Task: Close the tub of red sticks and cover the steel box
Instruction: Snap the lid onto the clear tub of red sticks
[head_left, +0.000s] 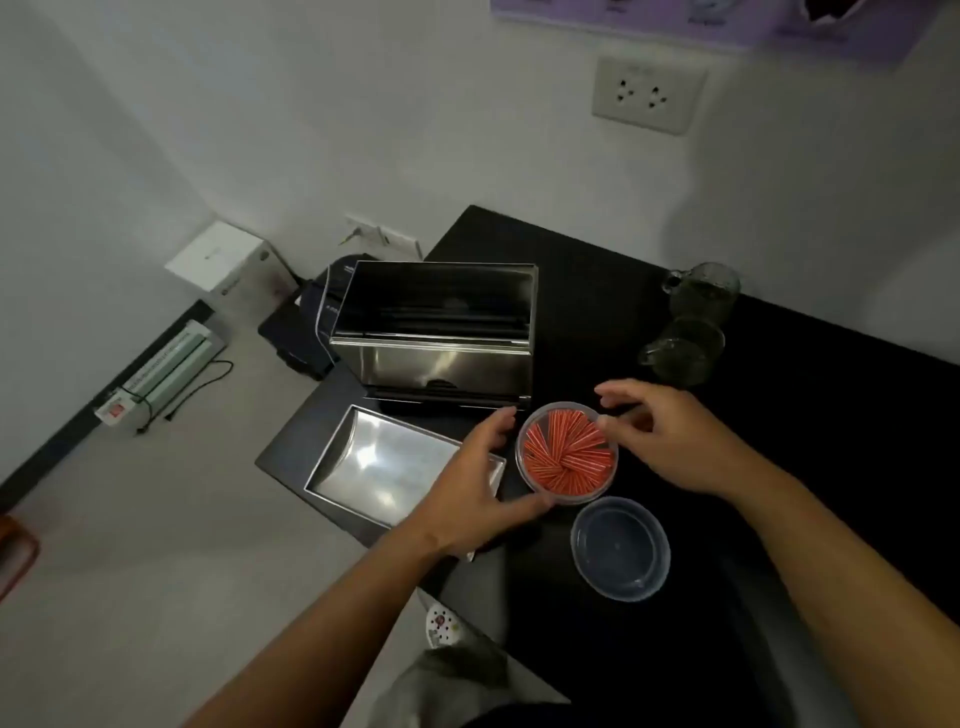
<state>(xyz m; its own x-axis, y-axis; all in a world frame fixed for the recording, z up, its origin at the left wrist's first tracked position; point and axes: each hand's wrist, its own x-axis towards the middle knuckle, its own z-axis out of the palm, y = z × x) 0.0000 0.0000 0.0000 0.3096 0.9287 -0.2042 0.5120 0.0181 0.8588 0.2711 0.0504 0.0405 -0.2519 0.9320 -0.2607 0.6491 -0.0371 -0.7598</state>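
Observation:
A round clear tub (567, 453) full of red sticks stands open on the black table (779, 415). Its clear round lid (621, 548) lies flat on the table just in front of it. My left hand (480, 483) curls around the tub's left side, thumb at its near rim. To the tub's right, my right hand (670, 436) has its fingers spread at the rim, holding nothing. Behind the tub stands the open steel box (441, 332). The box's steel lid (384, 462) lies upside down to the left, partly under my left hand.
Two glass jugs (696, 322) stand at the back right of the table. On the floor to the left are a black bag (301, 332), a white carton (223, 260) and a power strip (156, 374). The table's left edge runs close to the steel lid.

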